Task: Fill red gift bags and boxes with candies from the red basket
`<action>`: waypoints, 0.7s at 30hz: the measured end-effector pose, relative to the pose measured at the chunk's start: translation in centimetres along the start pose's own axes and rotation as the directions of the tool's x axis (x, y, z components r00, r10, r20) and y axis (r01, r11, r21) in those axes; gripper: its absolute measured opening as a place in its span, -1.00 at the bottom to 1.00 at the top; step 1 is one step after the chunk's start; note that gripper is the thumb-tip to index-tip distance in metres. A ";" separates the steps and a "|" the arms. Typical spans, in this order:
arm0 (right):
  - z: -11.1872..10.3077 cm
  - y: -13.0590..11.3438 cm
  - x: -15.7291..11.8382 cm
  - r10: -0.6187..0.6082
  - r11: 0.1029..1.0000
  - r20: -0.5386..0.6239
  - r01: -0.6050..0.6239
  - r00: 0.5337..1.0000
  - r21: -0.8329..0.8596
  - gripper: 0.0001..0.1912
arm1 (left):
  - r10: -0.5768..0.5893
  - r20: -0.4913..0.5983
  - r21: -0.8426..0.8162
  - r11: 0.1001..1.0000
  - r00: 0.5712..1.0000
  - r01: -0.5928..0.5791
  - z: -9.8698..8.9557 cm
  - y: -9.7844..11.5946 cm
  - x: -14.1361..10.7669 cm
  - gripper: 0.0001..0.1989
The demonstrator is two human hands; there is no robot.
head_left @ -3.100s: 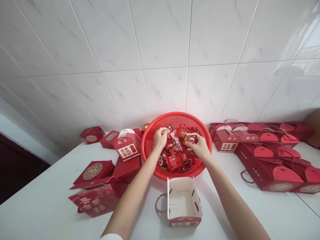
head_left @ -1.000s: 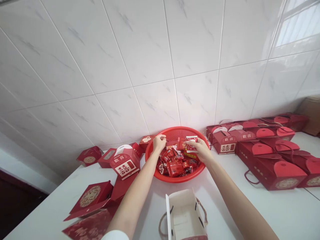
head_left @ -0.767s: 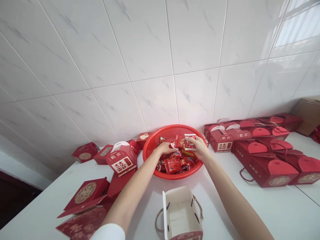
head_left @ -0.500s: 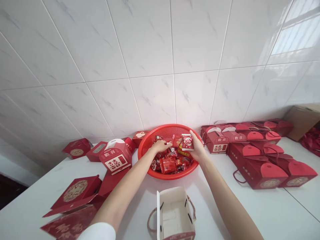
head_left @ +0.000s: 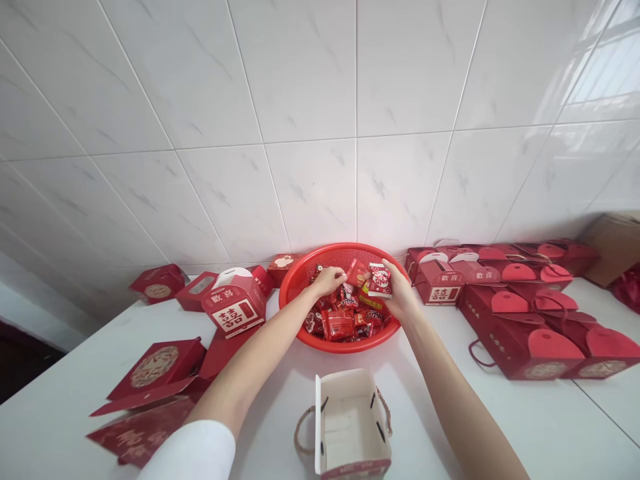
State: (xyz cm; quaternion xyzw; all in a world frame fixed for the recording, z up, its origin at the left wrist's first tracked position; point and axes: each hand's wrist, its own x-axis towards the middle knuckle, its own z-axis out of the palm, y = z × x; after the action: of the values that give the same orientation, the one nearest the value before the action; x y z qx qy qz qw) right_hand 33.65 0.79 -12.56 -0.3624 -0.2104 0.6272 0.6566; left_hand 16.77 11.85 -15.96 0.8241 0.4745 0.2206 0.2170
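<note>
Over the red plastic basket [head_left: 295, 283], my left hand [head_left: 327, 282] has its fingers pinched together, and whatever may be between them is hidden. My right hand [head_left: 401, 293] grips a red-and-white candy packet [head_left: 380, 280] at the basket's right side. A plain red packet [head_left: 356, 272] shows between the two hands, close to the right fingertips. Wrapped candies [head_left: 338, 325] in red, dark and yellow wrappers lie in the basket below. Nearer to me, between my forearms, stands an open box [head_left: 350, 413] with a white inside and rope handles.
Closed red gift boxes [head_left: 520, 333] stand in rows at the right. On the left are more red boxes [head_left: 235, 303] and partly folded cartons [head_left: 155, 367]. A brown cardboard box [head_left: 613, 247] sits far right. The tiled wall [head_left: 310, 193] rises behind the table.
My left hand has lifted slightly and moved right, out of the candies. My right hand still holds the red-and-white packet, turned a little. The view has shifted slightly.
</note>
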 end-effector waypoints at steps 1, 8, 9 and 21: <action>0.0 0.0 0.0 -0.010 1.000 -0.010 0.010 1.000 0.011 -0.81 | 0.006 -0.037 -0.015 1.000 0.999 -0.006 -0.1 0.0 0.1 -0.80; -0.2 0.0 -0.1 -0.018 0.999 0.047 0.020 0.999 -0.050 -0.80 | -0.082 -0.346 -0.135 0.990 0.935 0.037 -1.4 0.2 0.6 -0.80; -0.2 0.0 -0.2 -0.025 0.998 0.045 0.028 0.999 -0.058 -0.81 | -0.097 -0.365 -0.159 0.986 0.926 0.040 -1.6 0.2 0.6 -0.78; -0.4 -0.1 -0.2 -0.046 0.992 0.045 0.051 0.998 -0.112 -0.89 | -0.122 -0.359 -0.392 0.920 0.925 -0.031 -1.9 0.9 0.7 -0.72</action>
State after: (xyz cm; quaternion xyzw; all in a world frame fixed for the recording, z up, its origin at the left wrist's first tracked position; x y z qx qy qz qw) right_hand 33.96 0.51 -12.71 -0.3804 -0.2682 0.6056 0.6455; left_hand 16.58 12.35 -13.79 0.6949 0.4732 0.4593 0.2867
